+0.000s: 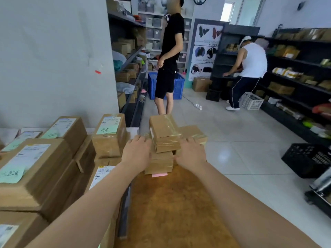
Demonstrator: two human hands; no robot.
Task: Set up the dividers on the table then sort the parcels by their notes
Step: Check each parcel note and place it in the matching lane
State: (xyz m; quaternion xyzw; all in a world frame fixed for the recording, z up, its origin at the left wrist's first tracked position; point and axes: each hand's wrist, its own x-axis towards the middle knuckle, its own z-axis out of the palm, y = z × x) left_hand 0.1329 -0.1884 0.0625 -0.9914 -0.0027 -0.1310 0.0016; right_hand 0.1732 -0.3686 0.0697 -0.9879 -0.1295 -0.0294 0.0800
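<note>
A small stack of taped brown parcels (164,133) stands at the far end of the brown table (170,208). A pink note (159,174) sticks out under the lowest parcel (158,164). My left hand (137,153) lies against the stack's left side and my right hand (191,153) against its right side, fingers curved round the boxes. Another small parcel (194,133) sits behind my right hand. On the left, larger parcels carry green notes (11,174), one of them (109,136) right beside my left hand. No divider is visible.
Piled parcels (35,176) fill the left of the table. Two people stand in the aisle ahead, one in black (169,59), one in white (250,68). Dark shelves (295,81) line the right. A black crate (308,159) sits on the floor at right, a blue crate (179,86) farther back.
</note>
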